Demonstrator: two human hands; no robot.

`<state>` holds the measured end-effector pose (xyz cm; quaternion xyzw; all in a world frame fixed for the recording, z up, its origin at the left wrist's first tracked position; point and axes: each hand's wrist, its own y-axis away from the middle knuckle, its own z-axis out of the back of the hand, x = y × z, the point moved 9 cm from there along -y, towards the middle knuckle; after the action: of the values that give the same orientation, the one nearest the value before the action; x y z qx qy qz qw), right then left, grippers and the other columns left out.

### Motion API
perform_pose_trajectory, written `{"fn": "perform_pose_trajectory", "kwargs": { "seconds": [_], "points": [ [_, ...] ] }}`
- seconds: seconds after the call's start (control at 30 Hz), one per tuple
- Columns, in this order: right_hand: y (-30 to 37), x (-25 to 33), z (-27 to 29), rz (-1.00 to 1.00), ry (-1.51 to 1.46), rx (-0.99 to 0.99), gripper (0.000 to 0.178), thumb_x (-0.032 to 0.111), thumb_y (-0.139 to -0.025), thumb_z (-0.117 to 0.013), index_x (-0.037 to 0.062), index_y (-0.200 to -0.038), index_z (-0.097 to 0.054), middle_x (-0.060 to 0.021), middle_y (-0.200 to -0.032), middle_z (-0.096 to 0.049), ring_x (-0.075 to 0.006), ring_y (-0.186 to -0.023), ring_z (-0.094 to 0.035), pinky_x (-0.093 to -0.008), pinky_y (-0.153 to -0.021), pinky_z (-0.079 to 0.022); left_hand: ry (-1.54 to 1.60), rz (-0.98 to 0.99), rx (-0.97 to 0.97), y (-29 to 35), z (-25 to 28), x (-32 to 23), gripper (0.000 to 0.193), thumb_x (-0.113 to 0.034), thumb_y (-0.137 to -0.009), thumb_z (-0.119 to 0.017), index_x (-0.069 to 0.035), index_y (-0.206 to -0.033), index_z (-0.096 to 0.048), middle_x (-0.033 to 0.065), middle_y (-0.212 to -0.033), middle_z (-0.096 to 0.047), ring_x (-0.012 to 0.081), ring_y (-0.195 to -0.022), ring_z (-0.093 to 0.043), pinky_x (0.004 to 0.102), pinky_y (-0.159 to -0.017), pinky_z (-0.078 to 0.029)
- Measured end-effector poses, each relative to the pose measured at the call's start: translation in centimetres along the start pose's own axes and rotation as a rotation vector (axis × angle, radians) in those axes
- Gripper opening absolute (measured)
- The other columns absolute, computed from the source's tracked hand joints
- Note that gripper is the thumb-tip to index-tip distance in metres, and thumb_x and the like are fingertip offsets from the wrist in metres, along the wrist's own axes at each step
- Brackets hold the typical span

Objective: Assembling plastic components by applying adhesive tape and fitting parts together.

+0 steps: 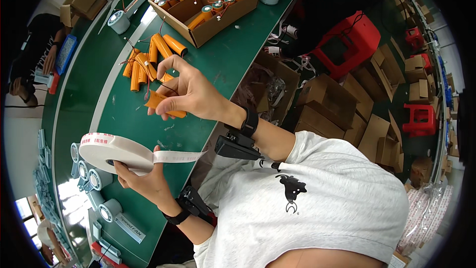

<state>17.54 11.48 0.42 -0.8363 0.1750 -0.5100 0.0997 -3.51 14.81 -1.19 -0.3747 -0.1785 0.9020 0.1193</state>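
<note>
The green bench (218, 64) was crowded. Up top sat a cardboard box (208, 5) packed with wired orange cells, looking finished (my guess). A loose pile of cells (144, 62) waited beside it, apparently undone. The left hand (144, 181) gripped a white tape roll (111, 151), its end pulled free. The right hand (191, 92) pinched one orange cell (166, 104) just above the bench.

An orange cylindrical battery cell (166, 103) with thin red and black leads lies level under the right hand (193, 92), pinched in its fingers. A white tape roll (115, 153), its strip end pulled out rightward, stands on edge in the left hand (146, 181).
</note>
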Motion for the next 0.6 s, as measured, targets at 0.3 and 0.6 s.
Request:
{"fn": "perform_pose_trajectory", "kwargs": {
  "seconds": [0.3,0.6],
  "points": [
    [0.3,1.1,-2.1,0.104,0.454,-0.011,0.027,0.003,-0.078,-0.063,-0.0062,-0.100,-0.049,-0.0142,-0.089,-0.056,-0.0170,-0.083,-0.057,-0.0243,-0.069,-0.046,-0.047,-0.062,-0.021,0.0,-0.4,-0.7,0.094,-0.028,-0.052,-0.085,0.006,-0.124,-0.036,0.0183,-0.118,-0.046,0.0326,-0.112,-0.029,0.0441,-0.090,-0.032],
    [0.4,1.9,-5.5,0.212,0.942,-0.128,0.023,0.004,-0.080,-0.058,-0.0107,-0.095,-0.049,-0.0176,-0.087,-0.049,-0.0283,-0.076,-0.050,-0.0323,-0.067,-0.043,-0.203,-0.282,0.032,0.4,-1.2,-3.7,0.091,-0.034,-0.055,-0.081,0.007,-0.123,-0.037,0.0185,-0.116,-0.047,0.0331,-0.114,-0.030,0.0436,-0.096,-0.020]
  ]
}}
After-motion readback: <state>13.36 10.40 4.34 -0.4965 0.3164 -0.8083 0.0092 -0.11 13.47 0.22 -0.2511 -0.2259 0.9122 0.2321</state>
